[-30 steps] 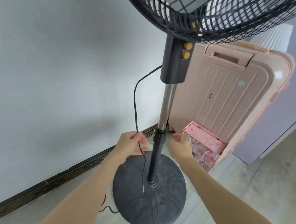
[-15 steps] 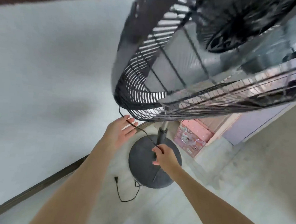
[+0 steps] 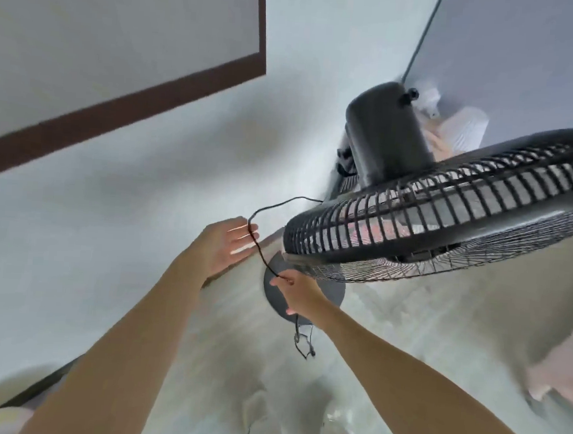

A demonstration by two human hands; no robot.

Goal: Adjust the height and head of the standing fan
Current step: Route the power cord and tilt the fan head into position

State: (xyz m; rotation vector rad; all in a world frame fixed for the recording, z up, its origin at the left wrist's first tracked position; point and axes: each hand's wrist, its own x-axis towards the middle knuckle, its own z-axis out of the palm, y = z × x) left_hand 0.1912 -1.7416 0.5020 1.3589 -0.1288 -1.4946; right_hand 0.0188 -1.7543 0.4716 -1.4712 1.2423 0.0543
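Note:
I look down on the black standing fan from above. Its grille (image 3: 447, 228) faces downward at the right, with the motor housing (image 3: 385, 139) behind it. The round base (image 3: 330, 292) shows far below; the pole is hidden by the grille. A black power cord (image 3: 259, 245) loops from the fan's neck down past my hands. My left hand (image 3: 225, 246) is held out with straight fingers beside the cord loop. My right hand (image 3: 298, 294) pinches the cord lower down, above the base.
A white wall with a dark brown baseboard (image 3: 46, 389) runs along the left. A brown-framed panel (image 3: 116, 103) hangs on that wall. Pink luggage shows through the grille. The cord's plug end (image 3: 304, 348) lies on the pale floor near the base.
The view has swung upward over the fan, so the head is seen from above. My right hand has taken the cord; my left hand has let go and opened.

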